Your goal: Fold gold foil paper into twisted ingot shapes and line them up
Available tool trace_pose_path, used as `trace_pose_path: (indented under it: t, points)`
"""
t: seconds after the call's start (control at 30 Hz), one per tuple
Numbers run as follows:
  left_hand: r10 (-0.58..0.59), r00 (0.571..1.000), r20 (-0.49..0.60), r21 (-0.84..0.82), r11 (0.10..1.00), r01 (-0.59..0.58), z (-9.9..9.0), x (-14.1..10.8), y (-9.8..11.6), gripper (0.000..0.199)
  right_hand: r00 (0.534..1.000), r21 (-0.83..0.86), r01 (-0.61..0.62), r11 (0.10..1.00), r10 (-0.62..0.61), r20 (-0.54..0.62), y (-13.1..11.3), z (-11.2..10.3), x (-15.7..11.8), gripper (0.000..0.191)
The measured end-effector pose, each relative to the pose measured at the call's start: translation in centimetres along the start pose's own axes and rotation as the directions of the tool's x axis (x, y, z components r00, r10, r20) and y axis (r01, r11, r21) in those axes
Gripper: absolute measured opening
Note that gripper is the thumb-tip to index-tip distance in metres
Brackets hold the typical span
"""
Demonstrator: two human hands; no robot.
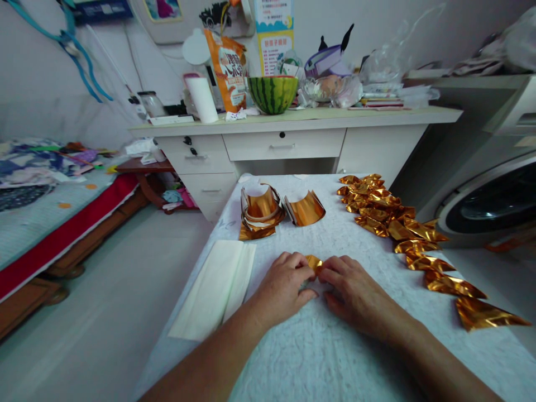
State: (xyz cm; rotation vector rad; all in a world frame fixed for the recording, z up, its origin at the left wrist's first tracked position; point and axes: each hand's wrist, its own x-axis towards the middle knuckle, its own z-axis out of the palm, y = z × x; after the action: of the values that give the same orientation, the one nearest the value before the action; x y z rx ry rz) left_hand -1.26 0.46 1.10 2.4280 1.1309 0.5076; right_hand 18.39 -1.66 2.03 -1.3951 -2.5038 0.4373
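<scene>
A small piece of gold foil paper point(314, 262) is pinched between my two hands, just above the cloth-covered table. My left hand point(287, 282) closes on its left end, and my right hand point(345, 285) grips the right end; fingers hide most of it. Beyond the hands lie curled stacks of gold foil sheets, one larger stack point(262, 206) and a smaller stack point(305, 209). A pile of pale paper sheets point(209, 287) rests left of my left hand. Along the right side runs a row of folded gold foil shapes point(412, 245), several of them overlapping.
Behind the table point(335, 368) stands a white desk point(285, 142) holding a cut watermelon point(273, 94), an orange pouch point(228, 72) and bags. A front-loading washing machine point(494, 167) is at the right. At left is a bed point(62, 218) with clothes.
</scene>
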Motion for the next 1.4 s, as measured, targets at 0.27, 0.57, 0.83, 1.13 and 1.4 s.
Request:
trace_pose_path:
  t: [0.27,0.57,0.83,1.13,1.4]
  points:
    - [0.032,0.999,0.004,0.032,0.999,-0.033,0.0,0.0,-0.2,0.015,0.999,0.082,-0.006,0.997,0.003,0.035,0.0,-1.1,-0.4,0.038]
    - [0.003,1.000,-0.006,-0.053,0.999,-0.004,0.1,-0.3,0.1,0.025,0.998,0.132,0.056,0.990,-0.060,0.020,1.0,-0.8,-0.6,0.017]
    - [-0.029,0.999,-0.020,-0.048,0.998,0.028,0.6,-0.3,0.6,0.007,0.999,0.196,0.054,0.979,-0.051,-0.016,1.3,-0.4,-0.2,0.015]
    - [-0.109,0.991,-0.079,-0.103,0.990,0.100,0.9,-0.1,1.2,0.004,0.996,0.227,-0.039,0.973,0.056,-0.069,1.4,0.7,0.5,0.010]
    - [-0.157,0.979,-0.129,-0.105,0.984,0.144,1.7,0.2,1.4,0.005,0.994,0.297,-0.059,0.953,0.084,-0.071,1.4,0.2,0.3,0.006]
